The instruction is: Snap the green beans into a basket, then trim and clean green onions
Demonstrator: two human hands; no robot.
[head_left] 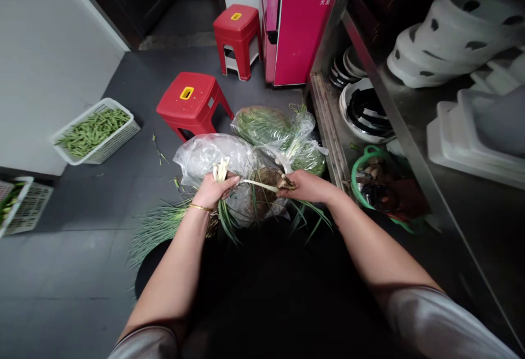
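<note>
My left hand (213, 188) is closed round a small bunch of scallions (221, 168), white ends up and green leaves hanging below the fist. A single white scallion stalk (258, 185) stretches between my two hands. My right hand (298, 185) grips scallions with brownish root ends, their green tops drooping under the palm. Below both hands lies a clear plastic bag (213, 151) with brown soil and peelings (264, 192) on it. A larger pile of scallions (158, 227) lies left of my left forearm. Beyond my right hand are bagged scallions (266, 123).
Two red stools (192, 107) stand ahead, before a pink fridge (299, 30). At the left are a white basket of green pods (98, 129) and another white basket (33, 208). A metal shelf (394, 118) with stacked dishes and a green basket (359, 170) flanks my right arm.
</note>
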